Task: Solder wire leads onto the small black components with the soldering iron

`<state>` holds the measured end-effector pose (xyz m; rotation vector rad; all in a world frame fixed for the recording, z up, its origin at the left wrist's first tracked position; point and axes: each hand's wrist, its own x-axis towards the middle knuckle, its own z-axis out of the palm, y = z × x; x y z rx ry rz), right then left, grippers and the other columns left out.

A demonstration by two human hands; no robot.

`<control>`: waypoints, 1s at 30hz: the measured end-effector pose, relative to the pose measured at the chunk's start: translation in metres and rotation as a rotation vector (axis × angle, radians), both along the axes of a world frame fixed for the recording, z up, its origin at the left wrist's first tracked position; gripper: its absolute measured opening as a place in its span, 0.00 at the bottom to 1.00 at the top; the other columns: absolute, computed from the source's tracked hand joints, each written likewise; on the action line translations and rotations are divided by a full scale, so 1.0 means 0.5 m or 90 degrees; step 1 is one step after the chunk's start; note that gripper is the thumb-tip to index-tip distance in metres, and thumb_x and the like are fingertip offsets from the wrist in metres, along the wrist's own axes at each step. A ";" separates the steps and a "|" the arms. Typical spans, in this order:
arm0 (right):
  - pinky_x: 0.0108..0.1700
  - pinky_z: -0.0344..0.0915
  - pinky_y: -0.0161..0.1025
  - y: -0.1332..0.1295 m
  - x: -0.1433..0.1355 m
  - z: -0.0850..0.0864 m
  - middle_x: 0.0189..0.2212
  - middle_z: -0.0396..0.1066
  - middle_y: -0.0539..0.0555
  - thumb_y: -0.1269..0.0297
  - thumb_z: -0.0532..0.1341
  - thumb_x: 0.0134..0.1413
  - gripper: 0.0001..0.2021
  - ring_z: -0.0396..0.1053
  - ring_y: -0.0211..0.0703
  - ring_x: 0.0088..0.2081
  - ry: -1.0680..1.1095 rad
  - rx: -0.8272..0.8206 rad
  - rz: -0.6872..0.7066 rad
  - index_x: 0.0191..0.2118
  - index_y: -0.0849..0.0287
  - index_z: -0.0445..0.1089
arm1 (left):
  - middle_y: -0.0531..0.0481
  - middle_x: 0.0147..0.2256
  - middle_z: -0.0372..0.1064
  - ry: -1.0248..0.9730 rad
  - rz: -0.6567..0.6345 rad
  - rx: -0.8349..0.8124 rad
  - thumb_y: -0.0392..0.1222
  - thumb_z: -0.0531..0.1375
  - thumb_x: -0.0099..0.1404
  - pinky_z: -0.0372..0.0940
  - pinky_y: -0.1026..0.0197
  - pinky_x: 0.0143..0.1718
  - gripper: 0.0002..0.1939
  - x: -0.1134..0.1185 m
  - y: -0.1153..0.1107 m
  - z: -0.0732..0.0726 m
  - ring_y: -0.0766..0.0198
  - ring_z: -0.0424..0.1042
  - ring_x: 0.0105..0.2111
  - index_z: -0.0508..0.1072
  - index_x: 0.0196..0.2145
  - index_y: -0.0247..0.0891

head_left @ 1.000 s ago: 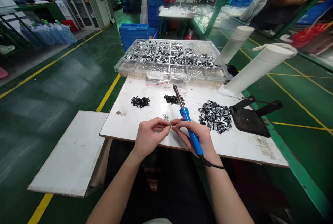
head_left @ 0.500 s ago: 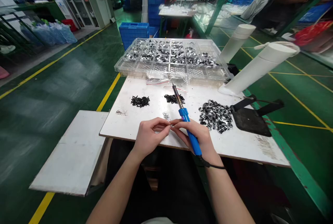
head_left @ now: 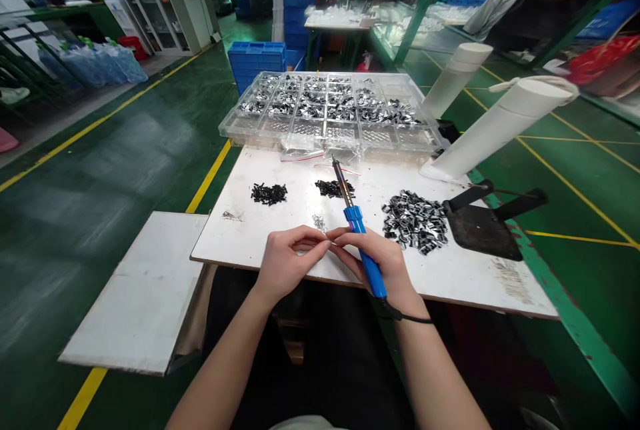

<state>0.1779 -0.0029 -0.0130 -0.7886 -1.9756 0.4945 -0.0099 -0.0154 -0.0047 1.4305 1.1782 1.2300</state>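
My left hand (head_left: 290, 258) is closed in a pinch at the table's front edge; whatever its fingertips hold is too small to make out. Its fingertips meet those of my right hand (head_left: 383, 257), which is wrapped round a blue-handled soldering iron (head_left: 367, 253), its metal tip pointing up and away. Just beyond the fingertips lies a small heap of fine wire-like bits (head_left: 319, 222). Two piles of small black parts, one at left (head_left: 269, 194) and one behind the iron (head_left: 327, 189), rest on the white table (head_left: 235, 233). Shiny dark metallic pieces (head_left: 415, 222) are heaped to the right.
A clear compartment tray (head_left: 327, 130) of shiny pieces spans the table's back. At right are a black stand (head_left: 485, 233) and two white tubes (head_left: 505, 127). A lower white board (head_left: 140, 283) is at left. People stand in the background.
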 end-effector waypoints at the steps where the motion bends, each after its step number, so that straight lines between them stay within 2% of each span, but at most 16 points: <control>1: 0.48 0.74 0.37 0.000 0.000 0.000 0.45 0.78 0.53 0.76 0.65 0.60 0.12 0.79 0.42 0.44 0.004 -0.003 0.000 0.45 0.53 0.71 | 0.49 0.34 0.82 0.000 0.001 0.001 0.39 0.68 0.62 0.78 0.63 0.42 0.04 0.000 0.000 0.000 0.60 0.82 0.35 0.81 0.34 0.36; 13: 0.50 0.74 0.36 0.000 0.001 0.000 0.45 0.79 0.53 0.76 0.63 0.62 0.10 0.80 0.41 0.45 0.036 -0.037 -0.015 0.45 0.53 0.71 | 0.50 0.35 0.81 0.007 -0.003 0.036 0.38 0.67 0.64 0.78 0.63 0.43 0.04 0.000 -0.002 -0.006 0.61 0.82 0.36 0.81 0.37 0.37; 22: 0.46 0.74 0.32 0.001 0.000 0.012 0.41 0.80 0.51 0.76 0.64 0.61 0.10 0.80 0.38 0.40 0.030 -0.030 -0.034 0.44 0.54 0.73 | 0.51 0.35 0.81 0.064 0.001 0.099 0.35 0.65 0.65 0.77 0.64 0.43 0.04 0.002 -0.006 -0.004 0.63 0.81 0.35 0.80 0.37 0.38; 30: 0.45 0.74 0.34 0.003 0.002 0.003 0.41 0.79 0.52 0.76 0.63 0.60 0.11 0.79 0.39 0.41 0.019 -0.003 -0.033 0.44 0.54 0.71 | 0.50 0.37 0.82 0.063 0.016 0.085 0.36 0.65 0.65 0.78 0.62 0.44 0.06 0.005 -0.007 -0.008 0.60 0.82 0.37 0.81 0.40 0.37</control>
